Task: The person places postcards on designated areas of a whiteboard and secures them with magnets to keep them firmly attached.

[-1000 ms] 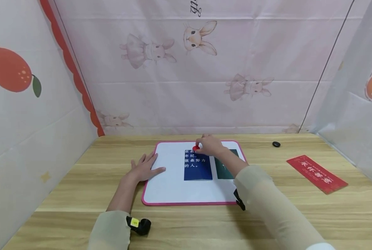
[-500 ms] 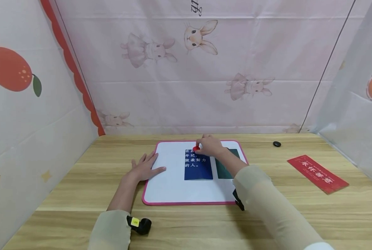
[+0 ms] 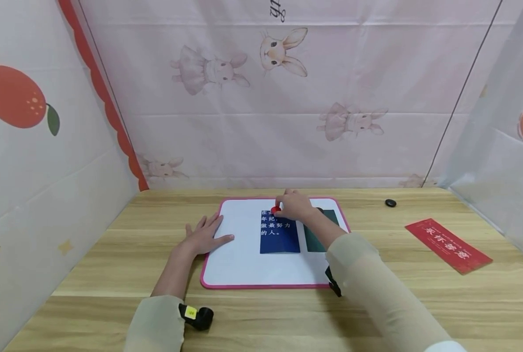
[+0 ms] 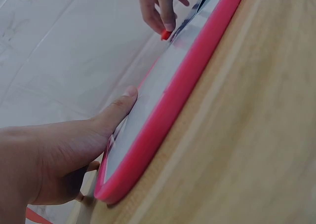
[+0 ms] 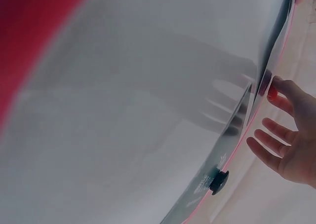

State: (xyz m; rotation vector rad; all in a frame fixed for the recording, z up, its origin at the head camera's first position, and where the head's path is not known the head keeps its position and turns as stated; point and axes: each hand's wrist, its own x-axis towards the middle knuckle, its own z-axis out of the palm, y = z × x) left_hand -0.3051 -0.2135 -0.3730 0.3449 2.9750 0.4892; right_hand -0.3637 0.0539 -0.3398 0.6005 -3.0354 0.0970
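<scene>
My right hand point(image 3: 294, 204) pinches a red round magnet point(image 3: 275, 210) between thumb and forefinger, right at the top edge of a dark blue card point(image 3: 280, 242) with white writing. In the right wrist view its other fingers spread away from the magnet. The card lies on a pink-rimmed whiteboard point(image 3: 237, 261). My left hand point(image 3: 202, 238) rests over the board's left edge, fingers straight and thumb on the white surface. To the right of the blue card is a green card point(image 3: 315, 239), partly hidden by my right forearm, with a black magnet point(image 5: 218, 182) at its top.
On the wooden table point(image 3: 261, 322), a second black magnet point(image 3: 390, 203) lies at the back right. A red card point(image 3: 448, 246) with white writing lies nearer, at an angle. A rabbit-printed cloth point(image 3: 244, 146) hangs behind the table, and printed cloths flank both sides.
The right forearm has shifted slightly left, so a little more of the green card and its black magnet shows. Both hands keep their places, the right one still pinching the red magnet.
</scene>
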